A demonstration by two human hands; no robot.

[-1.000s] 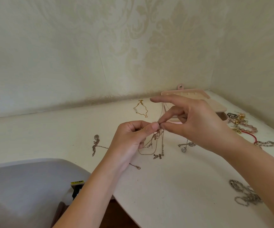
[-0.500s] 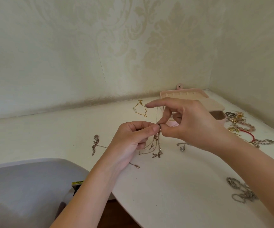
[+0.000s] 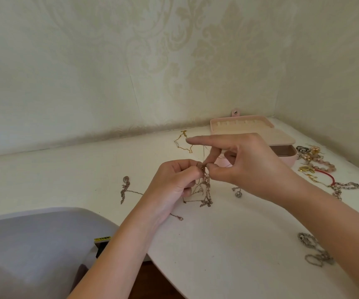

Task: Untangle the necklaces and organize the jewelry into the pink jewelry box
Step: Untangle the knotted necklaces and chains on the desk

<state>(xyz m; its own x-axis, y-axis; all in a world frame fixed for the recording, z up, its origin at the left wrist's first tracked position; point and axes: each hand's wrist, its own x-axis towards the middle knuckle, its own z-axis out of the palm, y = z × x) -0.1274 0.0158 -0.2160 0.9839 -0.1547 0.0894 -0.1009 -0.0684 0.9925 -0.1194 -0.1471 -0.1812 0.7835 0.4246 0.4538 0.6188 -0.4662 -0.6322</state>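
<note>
Over the last second the left hand [image 3: 174,184] had stayed curled, thumb and forefinger pinching the top of the tangled necklaces [image 3: 204,188]. These still hung between the two hands, their lower ends reaching the table [image 3: 228,244]. The right hand [image 3: 245,162] kept its pinch on the same knot, touching the left hand's fingertips. Its index finger, still held out straight, had dropped slightly.

On the white table, a grey rounded surface [image 3: 34,244] filled the near left. A silver chain [image 3: 125,189] lay left of the hands and a gold chain [image 3: 183,143] beyond them. The pink jewelry box [image 3: 252,134] stood open in the far corner behind the right hand, with a heap of mixed jewelry [image 3: 312,162] just beside it and silver bracelets [image 3: 314,249] nearer. Pale damask wallpaper [image 3: 109,72] covered both walls.
</note>
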